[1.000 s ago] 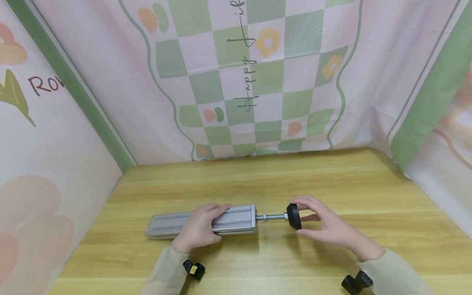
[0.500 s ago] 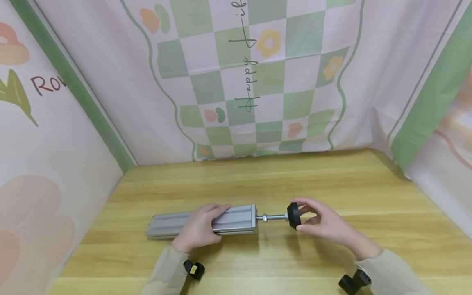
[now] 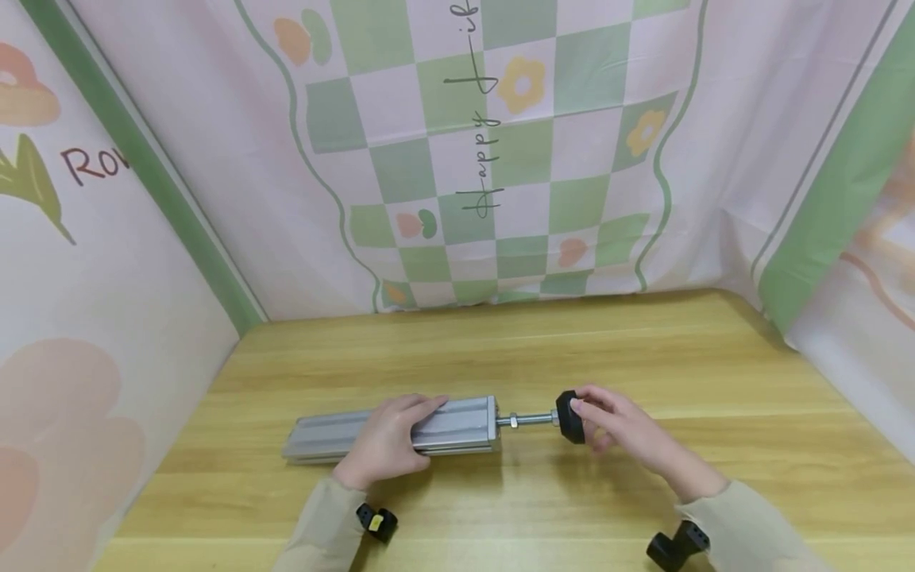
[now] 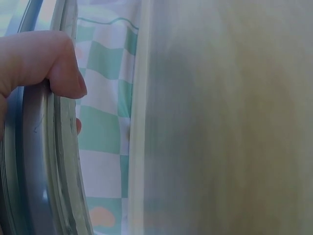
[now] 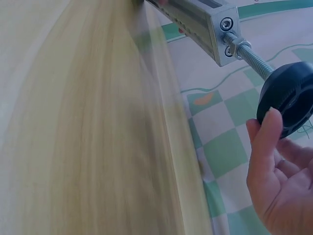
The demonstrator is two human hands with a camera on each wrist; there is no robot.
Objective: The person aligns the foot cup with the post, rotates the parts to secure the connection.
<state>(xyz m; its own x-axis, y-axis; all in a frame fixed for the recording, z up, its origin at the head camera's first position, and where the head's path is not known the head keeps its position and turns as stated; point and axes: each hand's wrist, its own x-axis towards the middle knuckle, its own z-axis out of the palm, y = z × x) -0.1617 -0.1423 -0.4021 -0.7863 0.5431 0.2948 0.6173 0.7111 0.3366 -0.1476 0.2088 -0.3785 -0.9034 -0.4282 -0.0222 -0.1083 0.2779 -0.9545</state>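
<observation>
A grey aluminium profile [image 3: 325,435] lies lengthwise across the wooden table in the head view. My left hand [image 3: 389,437] grips its middle from above, thumb on the near side. Out of the profile's right end plate sticks a threaded rod [image 3: 536,419] with a hex nut [image 3: 513,420] close to that plate. The rod ends in a black levelling foot [image 3: 571,417], which my right hand [image 3: 618,421] holds by its rim. In the right wrist view, the thumb [image 5: 271,127] presses on the rim of the foot; its hollow underside faces the hand.
Both hands work over the wooden table [image 3: 457,342]. Behind it hangs a curtain [image 3: 515,159] with green checks, and printed cloth [image 3: 86,302] closes the left side. Small black wrist cameras [image 3: 379,523] sit at both sleeves.
The right thumb has moved up over the rim of the levelling foot, and the right hand has turned and shifted slightly left. The left hand and the profile have stayed put.
</observation>
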